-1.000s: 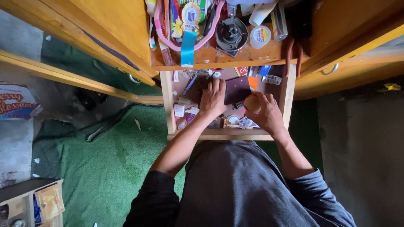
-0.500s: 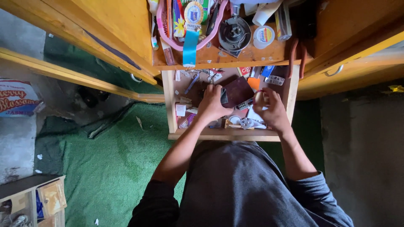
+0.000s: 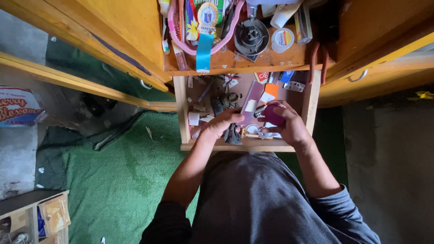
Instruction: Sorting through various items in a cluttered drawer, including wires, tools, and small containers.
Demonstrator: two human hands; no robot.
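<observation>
Left hand (image 3: 221,128): I grip one end of the flat dark red case (image 3: 251,97), tilted over the drawer (image 3: 312,97).
Right hand (image 3: 289,126): closed around the round dark red piece (image 3: 272,114).
Risk: case may slip into the clutter, I think.
Drawer: open, full of small things, cards, pill strip (image 3: 294,86).
Shelf (image 3: 271,58): pink hoop (image 3: 174,27), black reel (image 3: 251,37).

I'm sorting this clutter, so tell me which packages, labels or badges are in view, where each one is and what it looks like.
Round badge: shelf top, yellow rim, blue ribbon hanging below.
Round lid label: shelf, right of black reel, white with blue and red.
Printed bag: floor, far left, white with red lettering.
Blister strip: open drawer, back right, silvery.
</observation>
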